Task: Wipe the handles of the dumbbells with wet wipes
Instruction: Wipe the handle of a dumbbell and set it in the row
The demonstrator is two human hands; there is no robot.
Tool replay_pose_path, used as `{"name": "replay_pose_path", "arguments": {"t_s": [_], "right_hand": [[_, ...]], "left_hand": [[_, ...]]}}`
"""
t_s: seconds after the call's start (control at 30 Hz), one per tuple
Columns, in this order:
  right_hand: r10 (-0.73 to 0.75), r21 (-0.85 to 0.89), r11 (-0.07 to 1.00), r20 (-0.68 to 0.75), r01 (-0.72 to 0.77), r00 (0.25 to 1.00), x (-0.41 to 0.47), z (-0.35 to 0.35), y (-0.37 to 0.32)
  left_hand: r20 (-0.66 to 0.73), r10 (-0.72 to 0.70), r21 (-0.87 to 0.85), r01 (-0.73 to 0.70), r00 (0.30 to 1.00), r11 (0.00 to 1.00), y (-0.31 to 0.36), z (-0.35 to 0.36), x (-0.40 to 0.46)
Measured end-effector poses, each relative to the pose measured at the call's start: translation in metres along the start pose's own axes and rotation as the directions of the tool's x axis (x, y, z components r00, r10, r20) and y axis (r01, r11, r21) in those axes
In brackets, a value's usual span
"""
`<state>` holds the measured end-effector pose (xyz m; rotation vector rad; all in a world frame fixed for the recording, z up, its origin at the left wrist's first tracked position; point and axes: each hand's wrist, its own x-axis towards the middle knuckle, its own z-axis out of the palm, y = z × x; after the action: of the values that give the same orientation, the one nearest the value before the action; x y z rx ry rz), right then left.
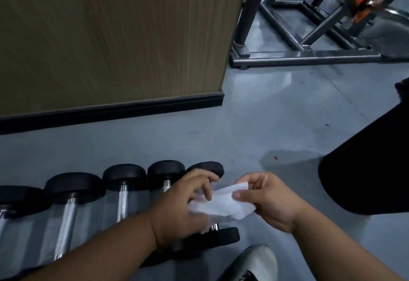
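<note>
You've got a grey floor [254,114] w/ a row of dumbbells [124,192] lying side by side, a metal rack frame [309,55] standing at back right, and a shoe [254,263] near the closest dumbbell.

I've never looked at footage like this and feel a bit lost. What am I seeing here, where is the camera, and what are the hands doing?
There is no machine here: a person wears a camera on the head, looking down at their own two hands. The left hand and right hand both pinch a white wet wipe, stretched between them. Below, a row of dumbbells with black ends and shiny metal handles lies on the grey floor. A wooden panel stands behind them, and a shoe shows at the bottom.
</note>
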<state>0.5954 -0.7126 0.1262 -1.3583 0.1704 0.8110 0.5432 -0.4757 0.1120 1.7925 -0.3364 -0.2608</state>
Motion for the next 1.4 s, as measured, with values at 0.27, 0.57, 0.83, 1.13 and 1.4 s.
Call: {"name": "replay_pose_path", "arguments": {"t_s": [0.27,0.57,0.83,1.13,1.4], "right_hand": [[-0.032,-0.08,0.996,-0.023,0.03,0.999,0.024,0.0,0.007],[0.037,-0.109,0.992,-0.255,-0.067,0.966,0.039,-0.003,0.031],[0.149,0.006,0.988,-0.288,-0.154,0.946,0.042,-0.003,0.052],[0.107,0.182,0.981,-0.25,-0.062,0.962,0.046,0.033,0.07],[0.003,-0.219,0.969,-0.441,-0.111,0.897,0.05,0.01,0.08]], "left_hand": [[0.084,-0.511,-0.041,0.515,0.856,0.856,-0.031,0.012,0.009],[-0.147,-0.679,-0.534,0.52,0.72,0.667,-0.056,0.023,0.007],[-0.412,-0.648,-0.372,0.53,0.641,0.762,-0.072,0.038,0.013],[-0.468,-0.209,0.145,0.308,0.859,0.94,-0.062,0.083,0.017],[-0.392,-0.234,0.205,0.333,0.89,0.921,-0.082,0.076,-0.013]]}}
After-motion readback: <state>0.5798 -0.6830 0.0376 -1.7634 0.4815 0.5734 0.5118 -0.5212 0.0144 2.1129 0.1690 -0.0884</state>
